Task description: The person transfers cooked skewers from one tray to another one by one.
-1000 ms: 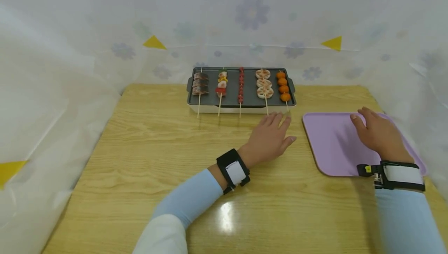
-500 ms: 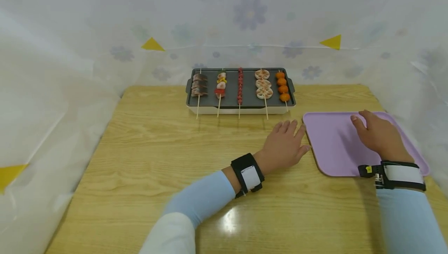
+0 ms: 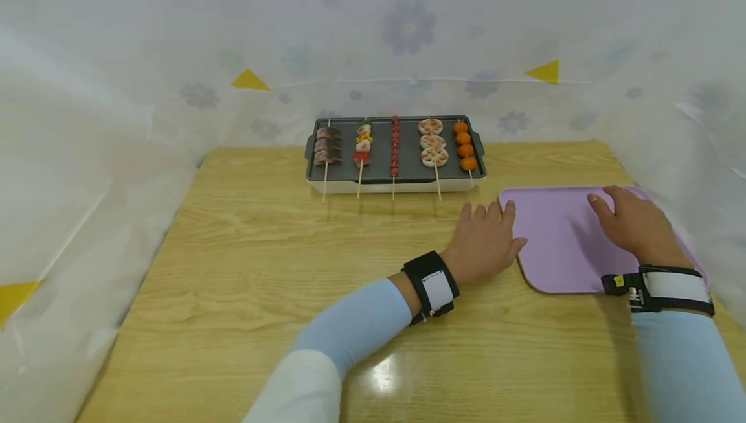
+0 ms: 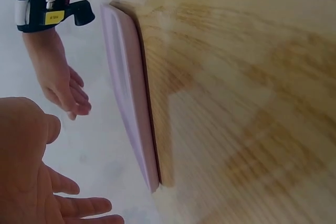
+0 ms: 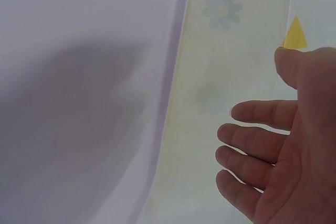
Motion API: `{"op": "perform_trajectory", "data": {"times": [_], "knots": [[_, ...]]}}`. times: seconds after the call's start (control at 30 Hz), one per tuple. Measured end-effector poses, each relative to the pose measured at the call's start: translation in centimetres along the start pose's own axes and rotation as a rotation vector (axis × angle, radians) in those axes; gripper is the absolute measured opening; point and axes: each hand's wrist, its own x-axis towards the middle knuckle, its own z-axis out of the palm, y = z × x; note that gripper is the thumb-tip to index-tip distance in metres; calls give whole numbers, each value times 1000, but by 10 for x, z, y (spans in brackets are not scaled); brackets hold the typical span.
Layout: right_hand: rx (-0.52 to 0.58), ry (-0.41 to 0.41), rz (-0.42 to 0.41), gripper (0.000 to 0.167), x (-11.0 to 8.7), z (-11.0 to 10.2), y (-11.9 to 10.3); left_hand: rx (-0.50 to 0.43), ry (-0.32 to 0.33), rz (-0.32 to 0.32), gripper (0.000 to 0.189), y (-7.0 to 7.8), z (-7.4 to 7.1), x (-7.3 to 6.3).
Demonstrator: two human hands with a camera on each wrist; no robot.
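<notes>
My left hand [image 3: 484, 241] hovers beside the left edge of a purple tray [image 3: 553, 235], fingers spread and holding nothing. In the left wrist view a gap shows between that hand [image 4: 47, 182] and the tray's rim [image 4: 134, 82]. Above the tray's right part is my right hand [image 3: 635, 225], fingers loosely extended around nothing; its shadow falls on the tray. Behind the left hand stands a dark grill pan [image 3: 379, 144] on a white base, bearing several skewers. Among them are a lotus root skewer [image 3: 432, 142] and an orange ball skewer [image 3: 464, 146] at the right end.
Farther left on the pan lie a thin red skewer [image 3: 394, 144], a mixed skewer [image 3: 362, 144] and a dark sliced-meat skewer [image 3: 328, 146]. Their sticks overhang the pan's front edge. The wooden table [image 3: 245, 248] meets a flowered sheet [image 3: 408, 34] at the back and sides.
My left hand has moved right, away from the front of the grill pan to the tray's left edge. The right hand stays nearly still above the tray. The skewers keep their places.
</notes>
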Motion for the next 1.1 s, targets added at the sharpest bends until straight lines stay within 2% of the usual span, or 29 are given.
{"op": "perform_trajectory", "data": {"times": [0.17,0.37,0.53,0.77,0.93,1.1], "knots": [[-15,-17,12,71,1,0,3,-13,-55,-18,69,5,5,4],[-39,-41,65,71,0,0,10,-42,-52,-51,69,8,9,8],[-51,-65,122,73,0,2,16,-4,-49,-69,69,10,11,12],[-53,-102,193,78,1,5,20,43,-87,-93,70,16,9,18],[-54,-97,205,74,1,2,23,72,-100,-111,71,22,4,23],[-67,-100,223,72,1,0,29,87,-172,-138,72,26,3,27]]}}
